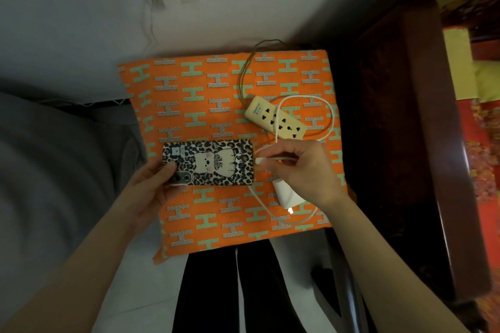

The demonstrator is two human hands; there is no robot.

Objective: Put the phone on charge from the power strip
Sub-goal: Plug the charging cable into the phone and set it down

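Head view: phone [208, 162] on orange cushion [205, 94].

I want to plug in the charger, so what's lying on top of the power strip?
A white charging cable crosses the cream plastic power strip, over its middle sockets. Nothing is plugged in; the sockets beneath the cable are partly covered.

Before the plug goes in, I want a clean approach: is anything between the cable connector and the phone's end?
Nothing visible. The right hand holds the cable connector just off the phone, with only bare orange cushion in the gap; the left hand grips the opposite end.
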